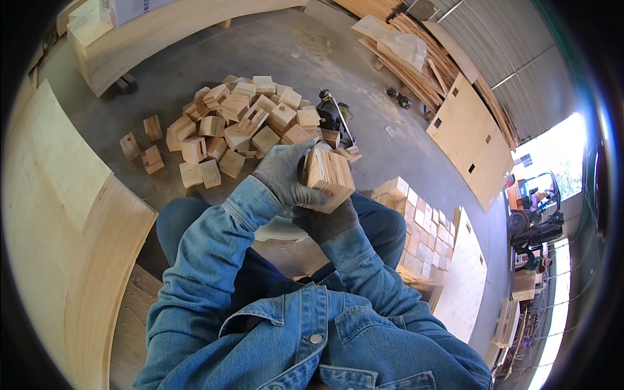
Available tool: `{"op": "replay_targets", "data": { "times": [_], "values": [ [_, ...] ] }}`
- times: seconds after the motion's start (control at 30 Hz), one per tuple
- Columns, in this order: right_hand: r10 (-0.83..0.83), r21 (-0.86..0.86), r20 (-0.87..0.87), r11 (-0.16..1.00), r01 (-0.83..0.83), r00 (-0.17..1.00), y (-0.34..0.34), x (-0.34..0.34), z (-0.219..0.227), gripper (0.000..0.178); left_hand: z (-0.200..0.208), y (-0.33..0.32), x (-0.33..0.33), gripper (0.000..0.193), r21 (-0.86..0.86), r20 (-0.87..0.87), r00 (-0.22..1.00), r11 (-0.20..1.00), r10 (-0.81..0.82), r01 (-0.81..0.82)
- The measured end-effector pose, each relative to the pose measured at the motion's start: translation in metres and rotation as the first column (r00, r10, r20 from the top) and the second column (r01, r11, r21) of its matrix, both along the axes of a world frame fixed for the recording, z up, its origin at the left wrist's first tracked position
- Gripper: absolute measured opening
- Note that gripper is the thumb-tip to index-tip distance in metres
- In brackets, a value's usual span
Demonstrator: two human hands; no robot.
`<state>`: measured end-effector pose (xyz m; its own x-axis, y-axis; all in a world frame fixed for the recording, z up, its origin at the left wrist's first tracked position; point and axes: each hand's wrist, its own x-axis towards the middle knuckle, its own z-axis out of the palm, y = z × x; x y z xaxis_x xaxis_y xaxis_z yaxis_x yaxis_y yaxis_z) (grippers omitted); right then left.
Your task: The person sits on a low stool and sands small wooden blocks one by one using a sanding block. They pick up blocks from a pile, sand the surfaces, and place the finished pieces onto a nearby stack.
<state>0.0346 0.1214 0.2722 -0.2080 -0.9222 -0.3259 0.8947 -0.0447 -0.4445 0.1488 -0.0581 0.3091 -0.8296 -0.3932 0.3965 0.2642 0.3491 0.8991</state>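
Note:
Both my hands, in grey gloves, hold one layered wooden block (330, 177) up in front of my knees. My left hand (286, 179) wraps its left side, with the thumb across the near face. From below, my right hand (328, 224) grips the block's underside; most of its fingers are hidden. Beyond my hands a loose heap of similar wooden blocks (234, 123) lies on the concrete floor. By my right knee stands a neatly stacked pile of blocks (422, 234).
A black power tool (335, 114) sits at the heap's right edge. Large plywood panels (58, 214) stand at my left. Planks (406, 62) and a plywood sheet with slots (473, 140) lie at the far right. Farther off stands an orange forklift (533, 205).

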Motion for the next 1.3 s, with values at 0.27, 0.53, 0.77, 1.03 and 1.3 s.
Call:
{"op": "replay_targets", "data": {
  "times": [0.27, 0.53, 0.77, 1.03, 1.3],
  "values": [
    [0.014, 0.183, -0.132, 0.983, 0.010, 0.991, 0.016, -0.011, -0.012, 0.102, -0.049, -0.024, -0.033, 0.131, 0.414, 0.218, 0.975, 0.901, 0.040, -0.130],
    [-0.093, -0.015, -0.977, 0.927, 0.376, 0.190, -0.011, 0.002, -0.002, 0.084, -0.072, -0.025, -0.047, 0.094, 0.839, 0.053, 0.975, 0.520, 0.214, -0.160],
    [-0.073, -0.055, -0.997, 0.889, 0.454, 0.022, -0.020, -0.024, 0.004, 0.121, -0.088, -0.020, -0.056, 0.079, 0.927, -0.101, 0.994, 0.358, -0.042, 0.109],
    [0.178, -0.185, -0.817, 0.819, 0.543, -0.548, -0.015, -0.043, -0.010, 0.122, -0.090, 0.008, -0.077, 0.068, 0.909, -0.152, 0.984, 0.379, -0.088, 0.174],
    [-0.119, -0.133, -0.991, 0.814, 0.565, -0.063, -0.018, -0.073, 0.004, 0.089, -0.081, -0.005, -0.056, 0.082, 0.928, 0.024, 0.959, 0.362, -0.284, 0.084]
  ]
}}
